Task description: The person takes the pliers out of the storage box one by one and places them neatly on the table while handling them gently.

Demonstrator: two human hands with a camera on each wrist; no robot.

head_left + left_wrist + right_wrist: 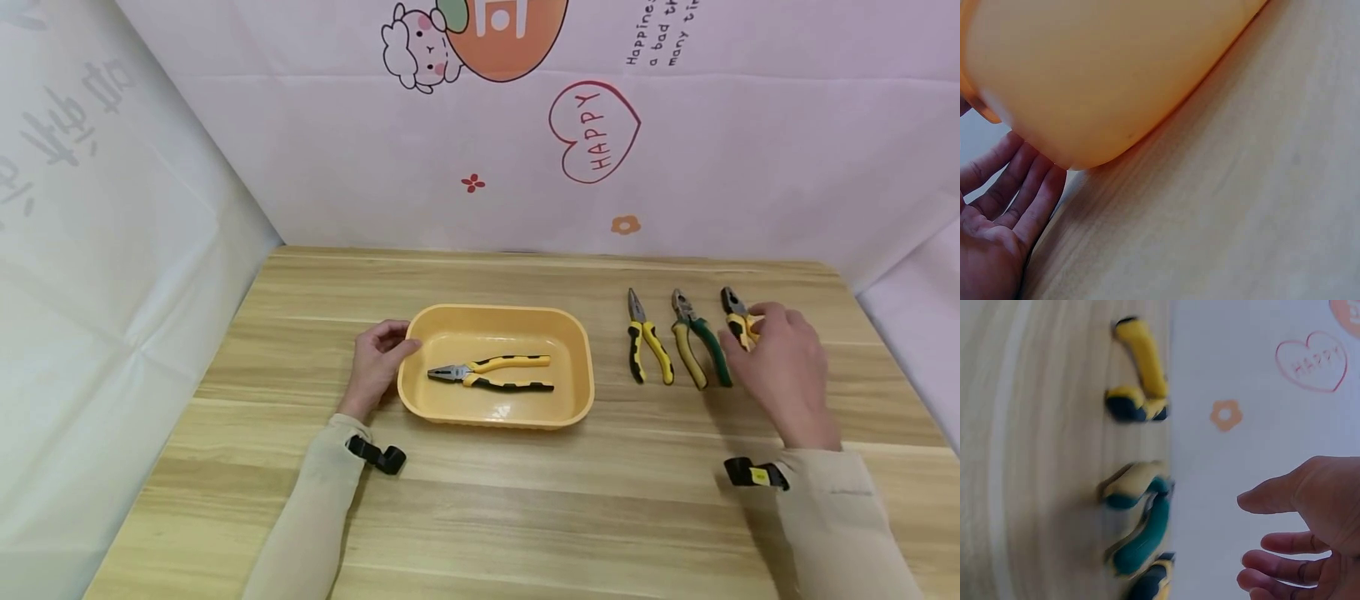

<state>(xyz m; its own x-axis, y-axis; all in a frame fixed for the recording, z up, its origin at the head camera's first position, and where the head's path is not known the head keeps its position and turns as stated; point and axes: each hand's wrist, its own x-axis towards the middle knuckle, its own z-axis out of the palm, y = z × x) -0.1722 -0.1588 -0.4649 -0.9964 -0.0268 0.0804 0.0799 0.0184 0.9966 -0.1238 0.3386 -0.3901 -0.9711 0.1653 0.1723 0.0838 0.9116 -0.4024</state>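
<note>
My left hand (375, 364) holds the left end of a yellow plastic basin (495, 311), thumb over the rim and fingers along the outer wall. Combination pliers (471, 372) with yellow-and-black handles lie inside the basin, jaws to the left. Over at the right, my right hand (786, 367) hovers above another pair of yellow-and-black pliers (733, 305), partly hiding their handles. In the right wrist view its thumb and fingers are apart, with nothing between them.
Left of that pair lie pliers with tan and green handles (705, 337) and yellow-and-black needle-nose pliers (637, 317), jaws pointing away. A printed white cloth (337, 167) hangs behind the wooden table (525, 517).
</note>
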